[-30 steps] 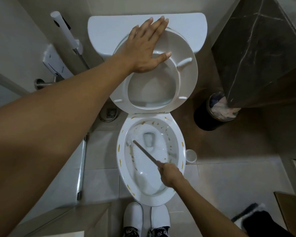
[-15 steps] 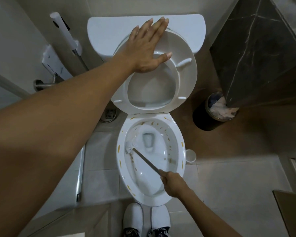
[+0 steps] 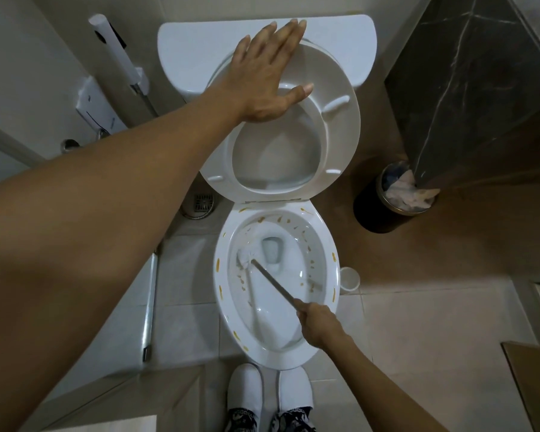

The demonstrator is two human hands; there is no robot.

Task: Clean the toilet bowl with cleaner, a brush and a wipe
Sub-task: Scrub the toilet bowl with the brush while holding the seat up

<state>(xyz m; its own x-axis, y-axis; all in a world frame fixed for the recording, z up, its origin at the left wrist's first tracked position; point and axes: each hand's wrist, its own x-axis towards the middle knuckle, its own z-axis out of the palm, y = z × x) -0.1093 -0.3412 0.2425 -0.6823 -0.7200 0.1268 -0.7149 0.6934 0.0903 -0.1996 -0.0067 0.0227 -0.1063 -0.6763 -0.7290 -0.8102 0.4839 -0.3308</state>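
The white toilet bowl (image 3: 326,294) is open below me, with yellow-brown streaks on its rim and inner wall. My left hand (image 3: 267,74) presses flat, fingers straight, on the raised seat (image 3: 340,132) against the cistern (image 3: 187,48). My right hand (image 3: 317,321) grips the thin handle of the toilet brush (image 3: 273,280) at the bowl's front right. The white brush head (image 3: 247,255) lies against the left inner wall, beside the drain hole. No cleaner bottle or wipe is in view.
A dark waste bin (image 3: 387,204) with crumpled paper stands right of the toilet under a dark marble counter (image 3: 468,82). A small white brush holder (image 3: 349,279) sits by the bowl's right side. A floor drain (image 3: 203,202) and a bidet sprayer (image 3: 116,51) are at left. My white slippers (image 3: 268,391) stand in front.
The brush head has moved a little up along the bowl's left wall, and my right hand has drawn slightly back toward the front. My left hand stays on the seat.
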